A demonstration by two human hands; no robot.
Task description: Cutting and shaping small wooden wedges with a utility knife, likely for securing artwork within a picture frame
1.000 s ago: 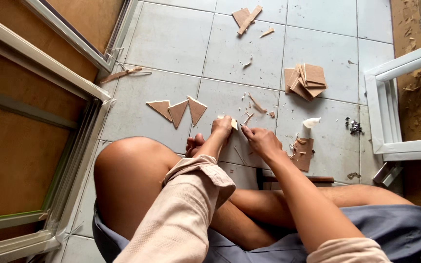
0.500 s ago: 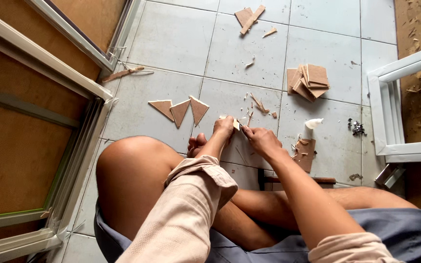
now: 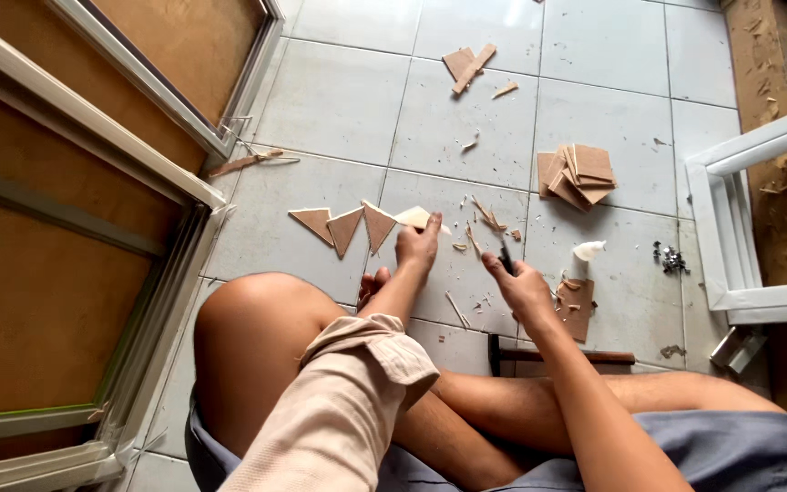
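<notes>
Pale wood, a thin triangular offcut [image 3: 414, 217], is pinched in the fingers of the left hand [image 3: 417, 246], which closes on its near edge and holds it just above the grey floor tiles [image 3: 339, 100]. Just to the right, the right hand [image 3: 523, 290] is curled shut around a dark, slim tool [image 3: 506, 259] whose tip points up and away from the person; whether it is a blade cannot be told. Between the two hands lie wood slivers and shavings [image 3: 485, 219] scattered on the tile. Left of the held piece, three brown triangles [image 3: 346, 226] lie side by side, the nearest one touching or just beside it. Right of the right hand stands a white-capped glue bottle [image 3: 583, 258] on a brown scrap [image 3: 577, 308], and farther off a loose stack of brown squares [image 3: 577, 175]. A small heap of dark screws [image 3: 671, 260] lies near a white frame [image 3: 730, 237]. Brown panelled frames [image 3: 66, 228] lean at far left.
</notes>
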